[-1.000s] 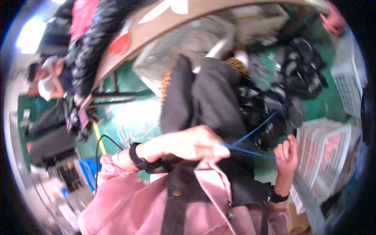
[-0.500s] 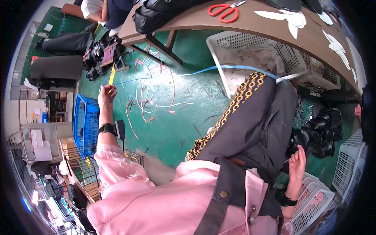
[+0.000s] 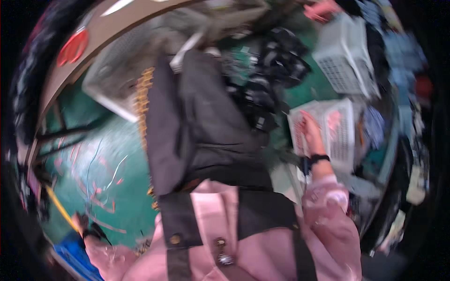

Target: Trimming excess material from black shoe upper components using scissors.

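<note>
Low on our L, our L hand [image 3: 81,222] sat out wide near the blue crate [image 3: 75,256], too blurred to tell if it held anything. Farther up on our R, forearm angled fwd, our R hand [image 3: 311,131] had fingers loosely spread, nothing visible in it, at the white basket [image 3: 348,143], contact unclear; pink stuff [image 3: 333,120] showed there, prob. placed for easy reach.

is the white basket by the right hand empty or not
Not empty: something pink shows inside the white basket, though the blur hides how full it is.
</note>
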`<state>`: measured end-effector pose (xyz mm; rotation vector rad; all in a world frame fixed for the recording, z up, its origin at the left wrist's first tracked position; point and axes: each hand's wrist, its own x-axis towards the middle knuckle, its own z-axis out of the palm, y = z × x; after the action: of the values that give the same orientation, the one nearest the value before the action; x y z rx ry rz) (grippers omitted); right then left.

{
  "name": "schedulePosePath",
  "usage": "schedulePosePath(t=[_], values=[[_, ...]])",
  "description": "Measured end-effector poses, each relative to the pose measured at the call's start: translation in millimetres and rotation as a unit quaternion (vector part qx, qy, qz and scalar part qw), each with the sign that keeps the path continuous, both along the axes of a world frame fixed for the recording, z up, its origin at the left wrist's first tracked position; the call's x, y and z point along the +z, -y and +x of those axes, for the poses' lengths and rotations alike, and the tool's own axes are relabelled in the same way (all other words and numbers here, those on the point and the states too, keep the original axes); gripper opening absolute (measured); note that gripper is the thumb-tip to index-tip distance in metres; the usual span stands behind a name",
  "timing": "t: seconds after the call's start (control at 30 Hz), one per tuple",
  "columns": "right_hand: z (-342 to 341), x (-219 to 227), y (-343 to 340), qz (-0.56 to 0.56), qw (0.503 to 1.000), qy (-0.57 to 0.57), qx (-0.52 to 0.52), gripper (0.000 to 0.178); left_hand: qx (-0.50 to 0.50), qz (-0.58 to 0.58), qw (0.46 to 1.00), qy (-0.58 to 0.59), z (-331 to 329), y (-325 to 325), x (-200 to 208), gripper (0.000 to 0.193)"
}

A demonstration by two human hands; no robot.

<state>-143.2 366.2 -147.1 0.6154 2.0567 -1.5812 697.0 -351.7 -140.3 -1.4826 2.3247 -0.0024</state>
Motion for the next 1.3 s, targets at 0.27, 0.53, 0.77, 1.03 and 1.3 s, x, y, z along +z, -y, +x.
schedulePosePath(t=[0.27, 0.53, 0.77, 1.03, 1.3], values=[[-38, -54, -38, 0.130, 0.991, -0.002, 0.018, 0.030, 0.333, 0.350, 0.861, -0.162, -248, -85, -66, 0.030], [-119, -168, 12, 0.210, 0.973, -0.050, 0.080, 0.091, 0.147, 0.394, 0.892, -0.166, -388, -178, -16, 0.028], [-159, -179, 66, 0.190, 0.968, 0.087, 0.138, 0.081, 0.171, 0.379, 0.905, -0.091, -397, -209, 23, 0.018], [-167, -224, 35, 0.201, 0.937, 0.075, 0.275, 0.064, 0.144, 0.334, 0.925, -0.114, -430, -210, 27, 0.019], [-143, -114, 55, 0.350, 0.686, 0.134, 0.624, 0.061, -0.063, 0.296, 0.933, -0.194, -420, -201, -10, 0.018]])
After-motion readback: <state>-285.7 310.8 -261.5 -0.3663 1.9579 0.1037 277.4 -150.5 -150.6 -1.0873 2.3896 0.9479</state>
